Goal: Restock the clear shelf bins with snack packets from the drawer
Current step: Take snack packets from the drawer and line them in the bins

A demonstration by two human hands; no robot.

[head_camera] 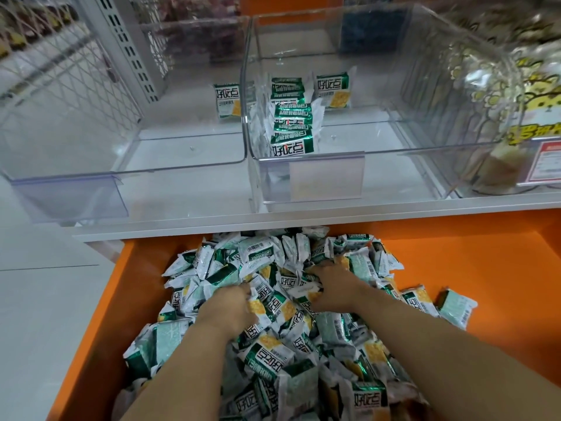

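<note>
An orange drawer (455, 262) stands pulled out under the shelf, heaped with green-and-white snack packets (273, 354). My left hand (226, 308) and my right hand (335, 291) are both dug into the heap near its middle, fingers curled round packets between them. The fingertips are buried among the wrappers. On the white shelf above, the middle clear bin (312, 156) holds a short row of the same packets (291, 123) standing along its left wall, plus one more packet (332, 89) further back. The left clear bin (69, 174) shows one packet (228, 100) at its back right.
To the right, another clear bin (498, 123) holds yellow-printed bags, with a red-and-white price tag (546, 162) on its front. A white perforated upright and wire mesh (76, 74) stand at the back left. Two loose packets (455, 308) lie on the drawer's bare orange floor.
</note>
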